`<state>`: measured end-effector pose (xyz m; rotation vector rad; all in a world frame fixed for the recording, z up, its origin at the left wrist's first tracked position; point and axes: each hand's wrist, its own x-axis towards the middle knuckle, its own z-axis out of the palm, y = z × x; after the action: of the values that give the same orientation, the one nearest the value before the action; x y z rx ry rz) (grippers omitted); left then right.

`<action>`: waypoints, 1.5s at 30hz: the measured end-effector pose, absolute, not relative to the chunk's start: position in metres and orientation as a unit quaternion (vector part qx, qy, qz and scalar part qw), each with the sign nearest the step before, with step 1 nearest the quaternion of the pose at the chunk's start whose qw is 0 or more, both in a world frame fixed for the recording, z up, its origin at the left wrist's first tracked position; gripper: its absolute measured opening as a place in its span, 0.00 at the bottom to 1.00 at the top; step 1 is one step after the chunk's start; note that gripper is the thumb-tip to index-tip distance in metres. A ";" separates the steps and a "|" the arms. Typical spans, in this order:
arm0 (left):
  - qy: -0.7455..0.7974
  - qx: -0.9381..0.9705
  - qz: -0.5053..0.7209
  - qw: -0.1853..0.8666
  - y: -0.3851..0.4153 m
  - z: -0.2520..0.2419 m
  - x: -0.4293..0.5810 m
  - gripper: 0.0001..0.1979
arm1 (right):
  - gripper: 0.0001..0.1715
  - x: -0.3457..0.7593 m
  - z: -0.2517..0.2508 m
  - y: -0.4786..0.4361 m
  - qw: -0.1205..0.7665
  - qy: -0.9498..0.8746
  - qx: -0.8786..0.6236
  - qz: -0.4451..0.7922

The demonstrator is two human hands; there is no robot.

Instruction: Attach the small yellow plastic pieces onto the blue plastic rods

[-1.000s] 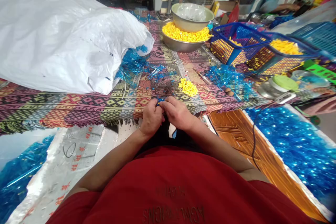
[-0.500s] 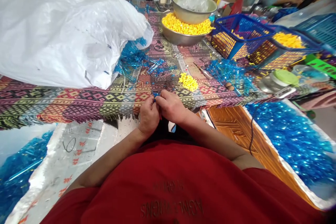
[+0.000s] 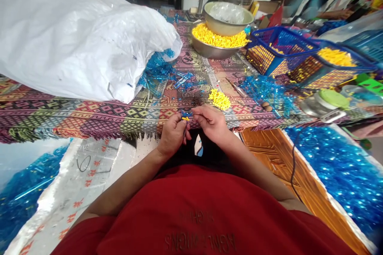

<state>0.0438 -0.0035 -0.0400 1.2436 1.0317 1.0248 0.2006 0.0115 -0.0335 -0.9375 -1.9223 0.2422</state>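
Note:
At the table's front edge my left hand (image 3: 172,133) is closed on a small blue plastic part (image 3: 186,114), with a small yellow plastic piece (image 3: 186,118) showing at it. My right hand (image 3: 212,122) pinches just to the right of that part; what its fingertips hold is too small to make out. Just beyond my hands is a little heap of yellow plastic pieces (image 3: 219,99), with tiny dark bits (image 3: 196,100) to its left. Clear blue plastic parts (image 3: 183,80) lie farther left.
A big white plastic bag (image 3: 89,48) fills the left of the patterned tablecloth (image 3: 72,108). Behind stand a metal bowl (image 3: 215,51) of yellow pieces and blue baskets (image 3: 267,61). A screwdriver-like tool (image 3: 236,87) and blue parts (image 3: 266,89) lie right. Foam boxes (image 3: 338,159) flank me.
My hands have drawn slightly apart, the right one moving to the right. The blue part and the yellow piece now show between them. The whole view has shifted a little.

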 end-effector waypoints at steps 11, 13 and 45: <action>0.455 0.571 0.402 0.553 -0.006 -0.034 0.043 0.07 | 0.10 0.204 -0.038 0.013 0.427 -0.814 -0.383 0.092; 0.456 0.566 0.411 0.551 0.002 -0.031 0.039 0.07 | 0.10 0.207 -0.042 0.018 0.457 -0.797 -0.382 0.095; 0.439 0.617 0.394 0.522 -0.009 -0.005 0.047 0.09 | 0.07 0.225 -0.020 -0.006 0.433 -0.799 -0.399 0.119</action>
<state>0.0474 -0.0091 -0.0054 1.4773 1.0511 0.9442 0.2253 -0.0058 -0.0200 -0.9946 -1.9922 0.2972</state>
